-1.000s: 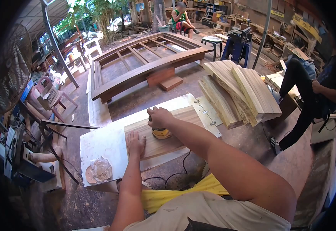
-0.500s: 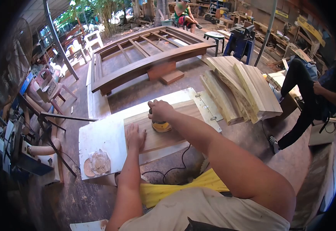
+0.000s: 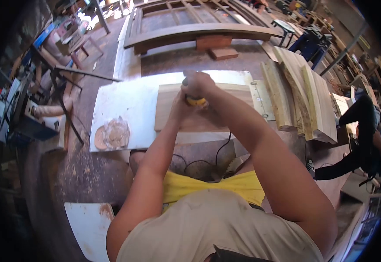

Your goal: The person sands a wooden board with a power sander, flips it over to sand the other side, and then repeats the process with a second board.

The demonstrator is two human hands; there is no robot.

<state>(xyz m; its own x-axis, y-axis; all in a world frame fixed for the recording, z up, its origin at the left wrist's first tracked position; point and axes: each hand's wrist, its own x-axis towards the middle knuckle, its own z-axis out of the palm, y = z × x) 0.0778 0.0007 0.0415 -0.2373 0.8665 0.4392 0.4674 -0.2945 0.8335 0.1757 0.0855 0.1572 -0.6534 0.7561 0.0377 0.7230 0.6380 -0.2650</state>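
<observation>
On a flat wooden board sits a yellow and black orbital sander. My right hand is wrapped over the top of the sander. Against its left side is my left hand, closed on the tool, its fingers partly hidden and blurred. The board lies on a white panel. Near the panel's front left corner are a crumpled clear plastic bag and a round tan disc. A dark cord runs below the board.
Thick wooden slabs lean together at the right, beside a seated person's dark-trousered leg. A large wooden frame lies beyond the panel on blocks. Metal legs and a ribbed hose stand at the left.
My left hand has left the board's surface and come to the sander, beside my right hand. The view has tilted downward, so more of my shirt shows.
</observation>
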